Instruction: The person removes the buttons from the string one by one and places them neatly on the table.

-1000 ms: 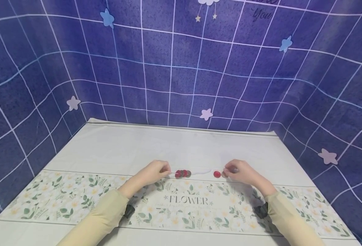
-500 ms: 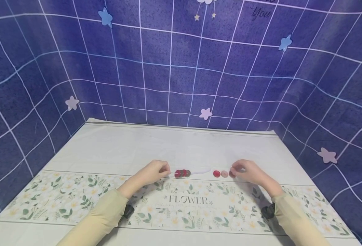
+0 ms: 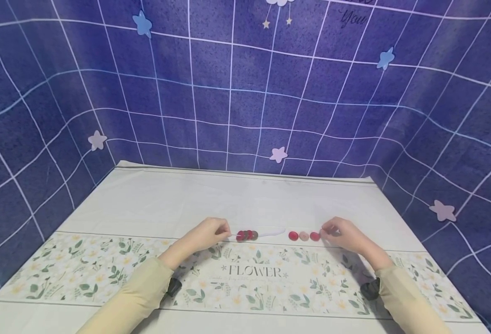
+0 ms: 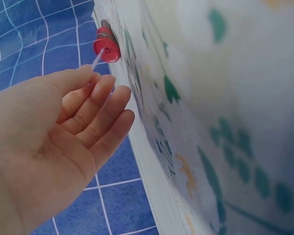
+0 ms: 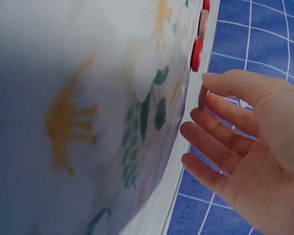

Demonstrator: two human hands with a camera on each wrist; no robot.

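My left hand (image 3: 208, 233) pinches the end of a pale lilac cord (image 4: 97, 59) between thumb and forefinger. Several red and dark grey-brown buttons (image 3: 246, 235) overlap on this cord, just right of the fingertips. Holes show in the nearest red button (image 4: 107, 51) in the left wrist view. The cord's free tail (image 3: 272, 232) lies to the right on the cloth. My right hand (image 3: 342, 235) is at the right end of a row of loose buttons. Its thumb and forefinger pinch a brownish button (image 5: 203, 97), seen edge-on in the right wrist view.
Left of the right hand lie a red button (image 3: 293, 236), a pinkish-tan button (image 3: 303, 236) and another red button (image 3: 315, 236). A white cloth with a flowered band (image 3: 253, 292) covers the table. Blue gridded curtains (image 3: 245, 93) surround its back and sides.
My right hand has moved rightward along the row, uncovering the pinkish-tan button and then the second red one. The left hand and the buttons on the cord have stayed in place.
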